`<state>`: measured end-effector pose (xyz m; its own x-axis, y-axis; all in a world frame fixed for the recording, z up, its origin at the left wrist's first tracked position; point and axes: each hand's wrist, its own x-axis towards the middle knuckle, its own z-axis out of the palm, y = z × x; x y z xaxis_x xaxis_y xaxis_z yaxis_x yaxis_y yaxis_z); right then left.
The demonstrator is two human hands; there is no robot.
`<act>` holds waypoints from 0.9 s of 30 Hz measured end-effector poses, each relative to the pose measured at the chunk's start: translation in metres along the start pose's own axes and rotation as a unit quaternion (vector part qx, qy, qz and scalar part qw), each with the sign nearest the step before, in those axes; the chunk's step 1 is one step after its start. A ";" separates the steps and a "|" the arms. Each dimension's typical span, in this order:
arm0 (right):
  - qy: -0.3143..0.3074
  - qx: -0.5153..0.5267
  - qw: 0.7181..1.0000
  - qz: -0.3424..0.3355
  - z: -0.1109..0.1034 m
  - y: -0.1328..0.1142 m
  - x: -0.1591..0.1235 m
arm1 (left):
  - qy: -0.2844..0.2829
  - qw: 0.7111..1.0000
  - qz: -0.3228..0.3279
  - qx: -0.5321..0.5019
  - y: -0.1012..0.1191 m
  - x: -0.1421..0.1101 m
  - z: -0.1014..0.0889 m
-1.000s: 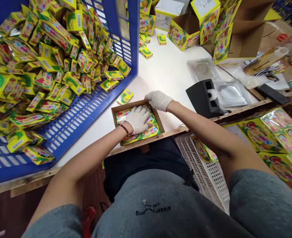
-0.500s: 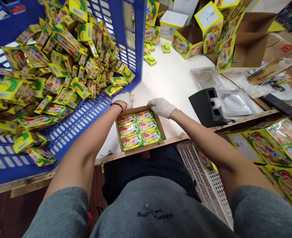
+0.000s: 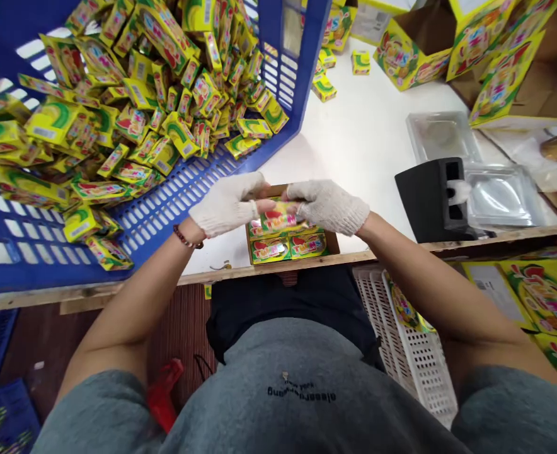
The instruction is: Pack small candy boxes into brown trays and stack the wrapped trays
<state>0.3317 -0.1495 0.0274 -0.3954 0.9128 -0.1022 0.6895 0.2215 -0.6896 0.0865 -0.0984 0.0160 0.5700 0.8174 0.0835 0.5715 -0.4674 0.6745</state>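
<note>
Dozens of small yellow boxes (image 3: 179,129) lay heaped in a blue plastic crate (image 3: 184,205) on the white worktop (image 3: 368,120). Beside the crate sat a shallow cardboard tray (image 3: 333,243), with glossy yellow-and-green boxes (image 3: 269,250) packed side by side in it. Above the tray, the white-gloved left hand (image 3: 226,205) and right hand (image 3: 328,205) met, each grip pressed closed, pinching one shiny yellow box (image 3: 278,219) between them, its red-and-green print partly hidden by the fingers.
</note>
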 end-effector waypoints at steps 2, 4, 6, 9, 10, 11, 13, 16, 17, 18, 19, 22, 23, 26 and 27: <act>-0.061 0.011 0.997 0.055 0.020 -0.003 -0.007 | 0.052 0.998 -0.017 0.033 -0.024 -0.030 -0.009; -0.093 -0.003 0.991 0.094 0.043 -0.002 -0.011 | 0.139 0.982 -0.077 0.099 -0.054 -0.058 -0.022; -0.101 -0.031 0.990 0.094 0.063 0.000 -0.012 | 0.202 0.951 -0.168 0.162 -0.081 -0.083 -0.036; -0.091 -0.085 0.992 0.036 0.080 0.004 -0.009 | 0.254 0.899 -0.288 0.210 -0.109 -0.103 -0.050; -0.089 -0.097 0.991 0.017 0.082 0.006 -0.007 | 0.268 0.886 -0.310 0.218 -0.115 -0.104 -0.053; -0.090 -0.105 0.990 0.001 0.084 0.008 -0.005 | 0.281 0.876 -0.324 0.222 -0.121 -0.100 -0.056; -0.100 -0.108 0.989 -0.016 0.085 0.011 -0.001 | 0.289 0.861 -0.353 0.224 -0.133 -0.086 -0.062; -0.105 -0.102 0.989 -0.026 0.087 0.016 -0.001 | 0.261 0.854 -0.391 0.222 -0.147 -0.057 -0.074; -0.100 -0.099 0.990 -0.026 0.088 0.017 -0.002 | 0.250 0.856 -0.394 0.221 -0.149 -0.049 -0.079; -0.095 -0.097 0.990 -0.028 0.089 0.018 -0.003 | 0.244 0.859 -0.392 0.221 -0.151 -0.044 -0.084; -0.091 -0.093 0.991 -0.031 0.090 0.020 -0.005 | 0.242 0.863 -0.384 0.222 -0.150 -0.041 -0.089; -0.057 -0.068 0.996 -0.032 0.090 0.022 -0.009 | 0.245 0.876 -0.346 0.231 -0.135 -0.048 -0.097; -0.032 -0.057 0.997 -0.028 0.088 0.020 -0.009 | 0.250 0.881 -0.325 0.235 -0.127 -0.053 -0.095; 0.035 -0.008 0.999 -0.005 0.078 0.007 -0.005 | 0.256 0.903 -0.247 0.240 -0.091 -0.069 -0.070; 0.041 0.029 0.999 0.007 0.074 -0.001 -0.002 | 0.250 0.915 -0.208 0.238 -0.077 -0.074 -0.055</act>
<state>0.2868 -0.1764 -0.0245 -0.3338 0.9411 -0.0545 0.6568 0.1908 -0.7295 -0.0322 -0.1038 -0.0018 -0.0298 0.9542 0.2976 0.9376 -0.0765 0.3391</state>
